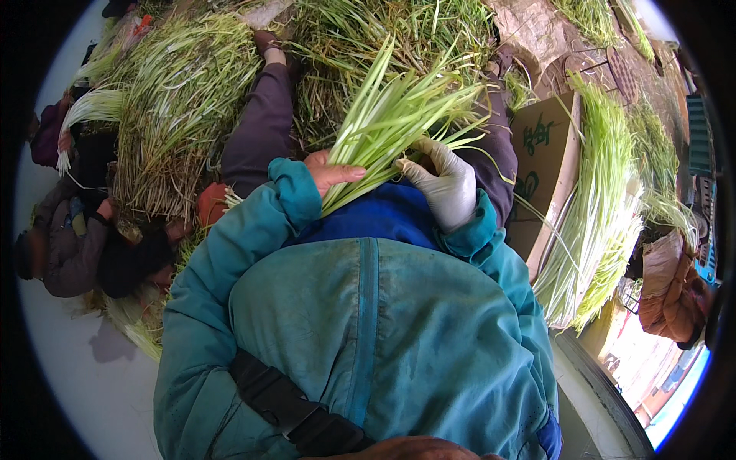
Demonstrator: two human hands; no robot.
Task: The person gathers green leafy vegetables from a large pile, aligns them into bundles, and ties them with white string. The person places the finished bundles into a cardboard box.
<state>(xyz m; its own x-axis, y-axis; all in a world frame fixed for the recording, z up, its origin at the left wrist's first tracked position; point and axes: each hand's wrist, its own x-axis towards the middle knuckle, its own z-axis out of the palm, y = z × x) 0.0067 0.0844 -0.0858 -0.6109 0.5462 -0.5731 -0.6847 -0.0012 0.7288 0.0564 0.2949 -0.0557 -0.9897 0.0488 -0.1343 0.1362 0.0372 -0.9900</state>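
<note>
My bare left hand [333,172] is closed around a bundle of long pale-green leafy stalks [397,121], thumb laid across the front. The leaf tips fan out up and to the right; the lower ends rest by a blue cloth [368,215] on my lap. My right hand [440,181], in a whitish thin glove, has its bent thumb and fingers against the bundle's right edge. Whether a leaf is pinched between those fingertips is unclear. One thin leaf [494,164] hangs loose beyond the glove.
A large heap of stalks [178,109] lies left, and leafy litter [345,63] between my feet. Right of my leg stands a cardboard box [540,149] bearing writing, with long pale stalks [598,230] beside it. Another person [75,241] sits at left; a small stool [621,75] is upper right.
</note>
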